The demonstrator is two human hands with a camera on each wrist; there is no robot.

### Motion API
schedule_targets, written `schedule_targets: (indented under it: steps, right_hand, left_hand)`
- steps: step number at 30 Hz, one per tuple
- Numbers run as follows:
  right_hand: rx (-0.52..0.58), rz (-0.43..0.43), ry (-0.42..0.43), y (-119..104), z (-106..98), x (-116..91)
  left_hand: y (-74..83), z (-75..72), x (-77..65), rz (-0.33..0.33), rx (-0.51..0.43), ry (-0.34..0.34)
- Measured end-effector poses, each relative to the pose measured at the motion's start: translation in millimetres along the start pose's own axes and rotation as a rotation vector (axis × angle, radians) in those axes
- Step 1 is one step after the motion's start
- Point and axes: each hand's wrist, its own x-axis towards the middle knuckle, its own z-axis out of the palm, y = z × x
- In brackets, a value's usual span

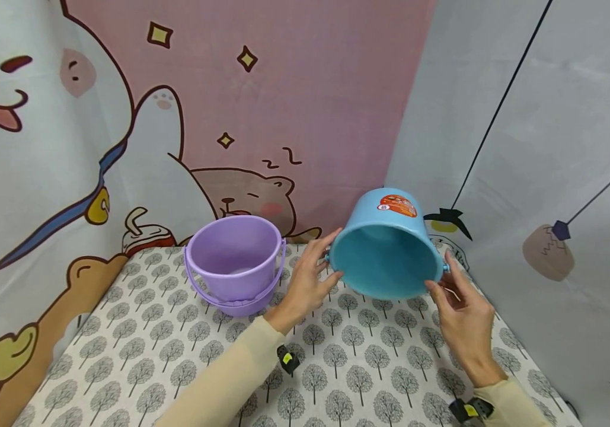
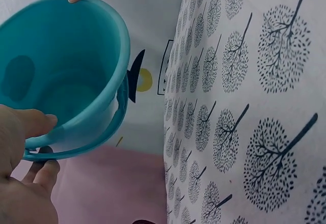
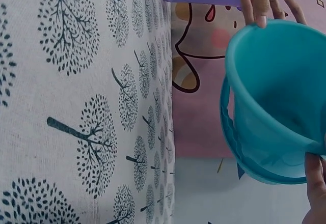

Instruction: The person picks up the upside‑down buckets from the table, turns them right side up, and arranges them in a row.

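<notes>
A blue bucket [image 1: 387, 261] is held up between both hands over the cloth, tipped so its mouth faces the head camera. An orange sticker [image 1: 398, 206] shows on its outer wall. My left hand [image 1: 310, 281] grips the rim at one side, thumb at the mouth and fingers outside by the handle joint. On the opposite side my right hand [image 1: 465, 311] pinches the rim the same way. The bucket's handle [image 2: 109, 132] hangs along its outside in the left wrist view. Left of the hands, a purple bucket [image 1: 235, 261] stands upright, its handle lowered against its front.
A white cloth [image 1: 315, 362] printed with grey trees covers the table. Behind it hangs a pink and white cartoon curtain [image 1: 310, 89], and a pale curtain [image 1: 561, 178] borders the right side. The purple bucket stands near the back edge.
</notes>
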Motion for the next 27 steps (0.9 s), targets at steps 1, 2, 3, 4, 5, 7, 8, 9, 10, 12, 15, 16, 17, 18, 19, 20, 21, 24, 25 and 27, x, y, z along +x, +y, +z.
schedule_targets:
  steps: [1,2,3,4,5,7,8,9,10,12,15,16,17,18,19,20,21,24,25,27]
  right_hand:
    - [-0.001,-0.011,-0.003,0,0,0]
    - [-0.002,-0.021,-0.006,0,0,1]
    - [0.004,-0.031,-0.010,0,-1,1]
    - [0.009,-0.042,-0.015,0,-1,2]
    - [0.014,-0.053,-0.020,0,-1,2]
    - [0.026,-0.068,-0.030,-1,-2,2]
    - [0.031,-0.073,-0.036,-1,-2,2]
    - [0.036,-0.078,-0.041,-1,-3,3]
    - [0.035,-0.083,-0.044,-1,-3,3]
    - [0.034,-0.092,-0.050,-2,-3,3]
    - [0.038,-0.116,-0.060,-3,-4,3]
    - [0.039,-0.124,-0.064,-3,-4,3]
    - [0.039,-0.132,-0.067,-3,-5,3]
    - [0.038,-0.139,-0.070,-3,-5,3]
    - [0.041,-0.146,-0.074,-4,-5,3]
    - [0.046,-0.147,-0.078,-4,-5,4]
    - [0.051,-0.145,-0.081,-4,-5,4]
    - [0.065,-0.154,-0.087,-4,-5,5]
    - [0.073,-0.156,-0.091,-3,-5,5]
    - [0.088,-0.168,-0.097,-2,-5,6]
  left_hand:
    - [0.4,-1.1,-0.2,0.007,0.001,-0.002]
    - [0.8,-2.1,-0.4,0.012,-0.001,-0.006]
    - [1.7,-3.4,-0.6,0.017,-0.005,-0.013]
    - [2.5,-4.6,-0.9,0.022,-0.010,-0.017]
    - [3.2,-5.7,-1.2,0.026,-0.010,-0.021]
    - [4.9,-8.0,-1.8,0.037,-0.012,-0.029]
    - [5.9,-9.0,-2.2,0.046,-0.014,-0.034]
    - [6.8,-10.1,-2.5,0.055,-0.013,-0.037]
    - [7.6,-11.1,-2.9,0.065,-0.011,-0.039]
    - [8.9,-12.8,-3.2,0.086,-0.004,-0.046]
    - [10.7,-15.8,-4.1,0.094,0.005,-0.059]
    - [11.2,-16.8,-4.5,0.092,0.007,-0.063]
    - [11.7,-17.8,-4.9,0.087,0.012,-0.068]
    - [12.2,-19.0,-5.4,0.082,0.013,-0.073]
    - [12.6,-20.0,-5.9,0.078,0.019,-0.076]
    - [12.9,-21.0,-6.3,0.077,0.026,-0.077]
    - [13.3,-22.0,-6.7,0.077,0.030,-0.078]
    - [14.3,-24.8,-7.6,0.084,0.041,-0.082]
    - [14.7,-25.7,-7.9,0.087,0.041,-0.082]
    - [15.4,-27.4,-8.3,0.094,0.030,-0.090]
